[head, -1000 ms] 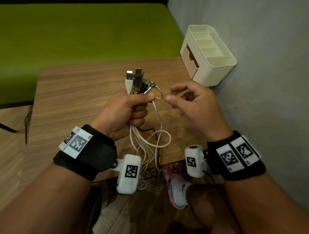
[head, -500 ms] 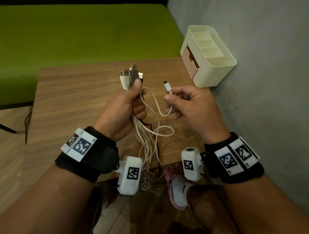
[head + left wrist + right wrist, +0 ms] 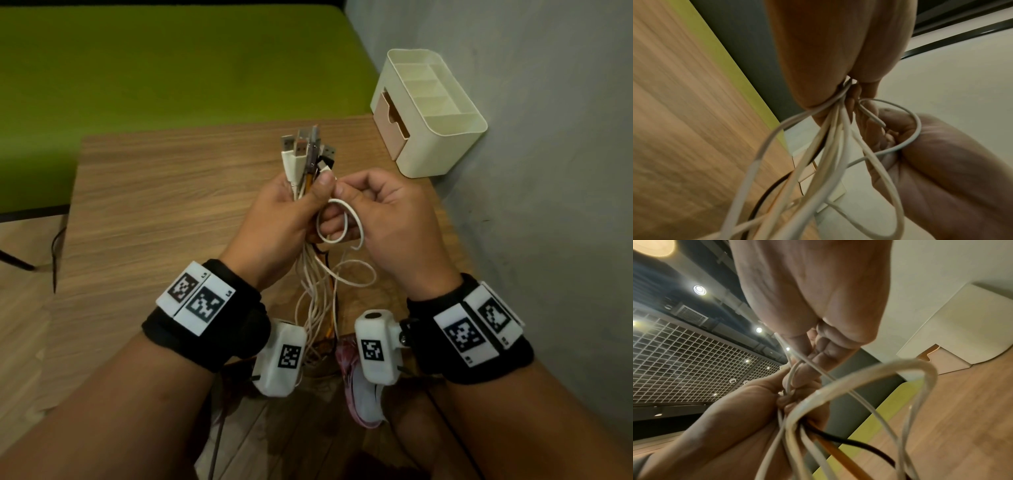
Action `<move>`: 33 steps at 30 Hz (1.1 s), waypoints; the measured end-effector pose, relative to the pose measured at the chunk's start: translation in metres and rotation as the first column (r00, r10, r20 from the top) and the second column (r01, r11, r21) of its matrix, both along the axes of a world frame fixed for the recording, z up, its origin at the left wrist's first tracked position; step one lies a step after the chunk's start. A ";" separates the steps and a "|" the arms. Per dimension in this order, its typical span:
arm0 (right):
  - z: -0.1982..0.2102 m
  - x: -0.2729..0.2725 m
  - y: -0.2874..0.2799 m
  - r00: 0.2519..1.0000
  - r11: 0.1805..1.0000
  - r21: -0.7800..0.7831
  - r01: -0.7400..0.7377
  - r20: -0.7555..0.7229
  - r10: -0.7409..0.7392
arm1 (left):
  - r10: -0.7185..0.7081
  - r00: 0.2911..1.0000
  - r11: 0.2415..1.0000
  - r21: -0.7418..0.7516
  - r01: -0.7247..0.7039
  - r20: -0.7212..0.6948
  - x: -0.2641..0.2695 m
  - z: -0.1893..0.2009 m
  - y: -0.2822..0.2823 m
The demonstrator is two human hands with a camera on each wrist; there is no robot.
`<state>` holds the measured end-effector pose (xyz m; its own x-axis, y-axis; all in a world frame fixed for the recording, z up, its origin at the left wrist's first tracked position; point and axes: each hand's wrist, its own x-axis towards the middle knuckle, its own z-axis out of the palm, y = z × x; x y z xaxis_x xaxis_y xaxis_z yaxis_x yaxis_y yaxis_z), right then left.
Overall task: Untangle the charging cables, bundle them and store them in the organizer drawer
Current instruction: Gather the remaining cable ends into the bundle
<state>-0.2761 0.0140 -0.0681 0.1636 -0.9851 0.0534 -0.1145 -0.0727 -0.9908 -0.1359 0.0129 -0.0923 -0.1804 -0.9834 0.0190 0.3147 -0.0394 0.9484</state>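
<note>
the left hand is clenched around the bunch of charging cables at the centre of the head view, usb plugs fanned upward out of the fist and the loose lengths hanging down past the near edge of the wooden table. the right hand, touching the left, has its fingers curled and pinches one white cable that curls in a small loop between the two hands. the organizer stands in the upper right of the frame against the wall, its pink drawer slightly open.

risks, as i judge them: the hanging strands, white, black and orange, still cross each other below the fist, so pulling the white cable could cinch a knot instead of freeing it. if the left grip loosens, plugs may slide and the bunch fall to the floor. the small loop could also snag on a finger.
</note>
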 end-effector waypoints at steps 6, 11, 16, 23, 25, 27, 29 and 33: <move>0.004 -0.001 0.003 1.000 1.000 -0.027 0.010 -0.017 -0.011 | -0.079 0.993 0.997 0.011 0.081 -0.090 0.001 0.004 0.003; 0.004 -0.002 0.003 1.000 0.999 -0.027 0.016 0.001 -0.016 | -0.182 0.980 0.982 0.026 0.185 -0.081 0.007 0.010 0.005; -0.002 0.000 0.002 0.980 0.980 0.058 -0.190 -0.053 0.193 | 0.025 0.989 0.994 0.111 -0.009 -0.149 0.013 0.010 0.002; -0.004 -0.008 0.002 0.786 0.957 0.200 -0.208 -0.548 0.285 | 0.304 0.935 0.943 0.196 -0.268 -0.184 0.017 0.013 -0.002; -0.009 -0.009 0.004 0.708 0.946 0.242 -0.216 -0.628 0.323 | 0.323 0.925 0.931 0.243 -0.273 -0.199 0.021 0.015 -0.004; -0.009 -0.010 0.006 0.657 0.937 0.252 -0.243 -0.668 0.350 | 0.313 0.915 0.930 0.279 -0.241 -0.255 0.023 0.018 -0.003; -0.004 -0.009 0.006 0.569 0.913 0.291 -0.285 -0.716 0.406 | 0.296 0.910 0.934 0.287 -0.213 -0.289 0.022 0.020 -0.001; -0.003 -0.013 0.001 0.512 0.876 0.364 -0.317 -0.712 0.481 | 0.279 0.921 0.938 0.283 -0.201 -0.270 0.021 0.021 -0.002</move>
